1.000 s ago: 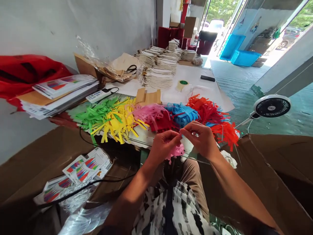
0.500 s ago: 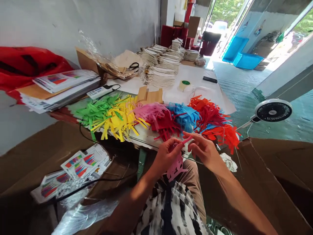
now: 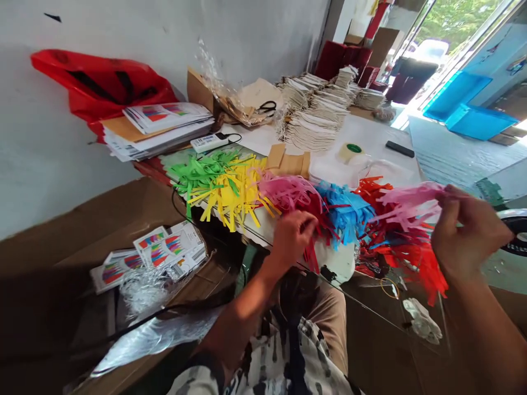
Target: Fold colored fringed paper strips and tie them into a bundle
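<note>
My right hand (image 3: 469, 236) is closed on the gathered end of a pink paper tassel (image 3: 411, 203), raised at the right over the red-orange tassels (image 3: 424, 263). Its fringe trails leftward. My left hand (image 3: 290, 236) is at the table's front edge, fingers curled together beside dark red tassels (image 3: 312, 255); whether anything is between them is hidden. Along the edge lie green tassels (image 3: 209, 170), yellow tassels (image 3: 234, 192), more pink tassels (image 3: 288, 189) and blue tassels (image 3: 346, 211).
Behind the tassels are a folded cardboard piece (image 3: 288, 162), a tape roll (image 3: 349, 152), a phone (image 3: 400, 148) and stacked paper bundles (image 3: 317, 126). Printed cards (image 3: 168, 249) lie in a carton at lower left. A fan (image 3: 516, 230) stands partly behind my right hand.
My right hand has moved from my lap up and rightward with the pink tassel. My left hand has let go of it and is near the dark red tassels. The view has turned left.
</note>
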Tool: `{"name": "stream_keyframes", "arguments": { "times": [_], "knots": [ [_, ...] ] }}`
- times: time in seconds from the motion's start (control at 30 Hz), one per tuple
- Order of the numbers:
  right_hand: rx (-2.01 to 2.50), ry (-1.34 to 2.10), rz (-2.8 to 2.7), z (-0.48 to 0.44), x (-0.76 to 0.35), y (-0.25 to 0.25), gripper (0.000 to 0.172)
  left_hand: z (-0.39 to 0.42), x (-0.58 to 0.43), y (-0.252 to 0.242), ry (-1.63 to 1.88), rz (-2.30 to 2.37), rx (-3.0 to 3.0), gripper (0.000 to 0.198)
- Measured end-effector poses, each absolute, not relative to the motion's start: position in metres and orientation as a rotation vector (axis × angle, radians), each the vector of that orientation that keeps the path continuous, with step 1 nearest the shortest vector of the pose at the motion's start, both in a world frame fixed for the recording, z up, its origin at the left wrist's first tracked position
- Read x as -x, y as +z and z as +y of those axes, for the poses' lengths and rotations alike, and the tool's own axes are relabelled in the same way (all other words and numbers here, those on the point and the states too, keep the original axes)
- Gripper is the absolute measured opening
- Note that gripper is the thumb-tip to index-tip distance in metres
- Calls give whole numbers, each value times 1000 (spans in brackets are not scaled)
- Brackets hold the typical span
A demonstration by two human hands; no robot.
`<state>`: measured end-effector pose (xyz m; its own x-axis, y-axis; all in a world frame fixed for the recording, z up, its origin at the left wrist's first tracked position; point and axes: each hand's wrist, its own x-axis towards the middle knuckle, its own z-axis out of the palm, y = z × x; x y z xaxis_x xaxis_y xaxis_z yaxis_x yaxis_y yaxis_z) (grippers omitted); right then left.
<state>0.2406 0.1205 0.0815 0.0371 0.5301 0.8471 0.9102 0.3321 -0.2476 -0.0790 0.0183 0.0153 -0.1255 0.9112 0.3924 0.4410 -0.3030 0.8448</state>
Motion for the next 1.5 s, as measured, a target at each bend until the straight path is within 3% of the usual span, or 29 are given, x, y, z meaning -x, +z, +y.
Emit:
{"name": "stream_keyframes", "arguments": {
  "times": [0.07,0.17,0.2,0.3,0.43,0.53,0.67,0.8,0.83,0.93,1.07,1.5],
  "knots": [
    [1304,-539,-1830,126,-247,66,46,42,108,19,1598,1804,-1753,15],
    [1390,-368,-2082,122,-244,42,55,78,152,18,1649,2122,-1797,38],
    [1424,-331,-2131,119,-241,37,58,88,164,16,1593,2178,-1829,36],
    [1453,-312,-2147,109,-226,36,58,109,187,14,1418,2196,-1905,7],
    [1287,-284,-2138,104,-182,62,46,120,198,28,1427,2200,-1961,20],
    [1048,-169,-2114,112,-123,84,43,124,197,49,1420,2085,-2167,21],
    [846,116,-2176,133,-37,95,57,121,194,64,1359,1955,-2355,19],
    [898,286,-2248,150,9,94,20,106,203,62,1451,1879,-2329,14],
    [939,330,-2212,153,13,93,17,102,208,59,1538,1849,-2258,23],
    [1024,433,-2058,160,11,89,22,93,223,44,1844,1806,-1739,49],
    [1052,503,-2014,166,5,82,30,92,233,23,1958,1648,-1118,33],
    [872,465,-2068,170,0,84,42,123,225,44,1671,1169,-1408,29]
  ]
}}
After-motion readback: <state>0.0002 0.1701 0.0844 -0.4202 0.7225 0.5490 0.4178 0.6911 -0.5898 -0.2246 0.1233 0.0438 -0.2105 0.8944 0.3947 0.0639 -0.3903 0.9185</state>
